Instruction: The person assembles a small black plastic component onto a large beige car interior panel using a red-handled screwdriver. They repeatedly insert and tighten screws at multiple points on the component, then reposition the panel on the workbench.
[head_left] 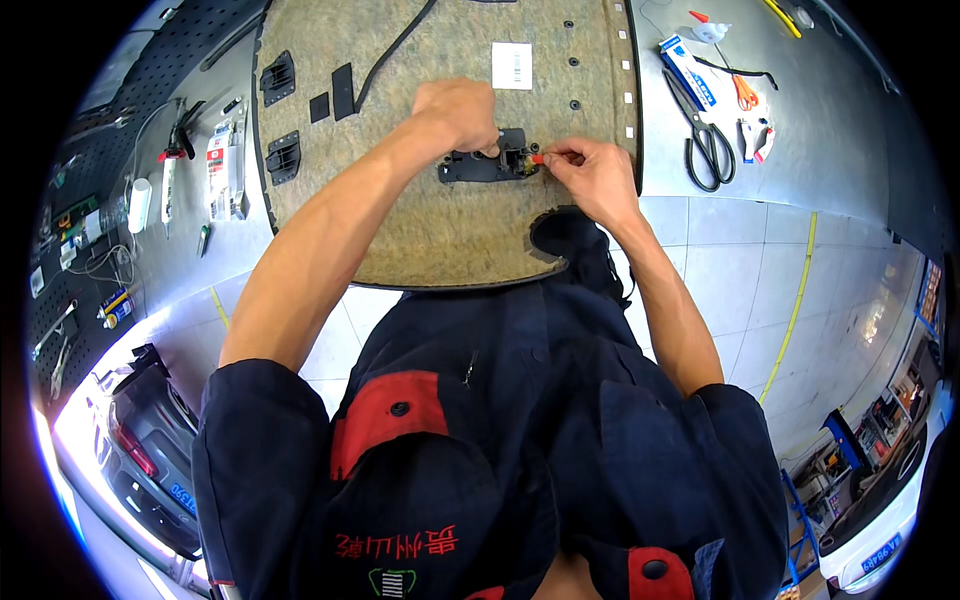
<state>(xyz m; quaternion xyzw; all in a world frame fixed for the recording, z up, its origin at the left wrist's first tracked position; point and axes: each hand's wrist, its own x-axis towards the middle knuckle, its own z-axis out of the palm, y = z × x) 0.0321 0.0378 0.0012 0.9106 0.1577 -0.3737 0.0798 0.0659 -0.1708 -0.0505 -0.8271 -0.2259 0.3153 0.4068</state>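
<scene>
A board with brown felt backing (420, 235) lies in front of me, its edge close to my waist. On it sits a black plastic fitting (480, 168) with a raised mechanism on its right side. My left hand (457, 115) is closed over the top of the fitting, its thumb pressed on the black part. My right hand (592, 178) pinches a small red piece (538, 159) between thumb and fingertips, held against the right side of the mechanism. The exact kind of the red piece is too small to make out.
Black plastic brackets (282, 158) and a white label (512, 66) are on the board. To the right lie large black scissors (708, 150), a blue-white box (688, 72) and orange-handled scissors (745, 93). A caulking gun (172, 175) and packaged items (226, 170) lie left.
</scene>
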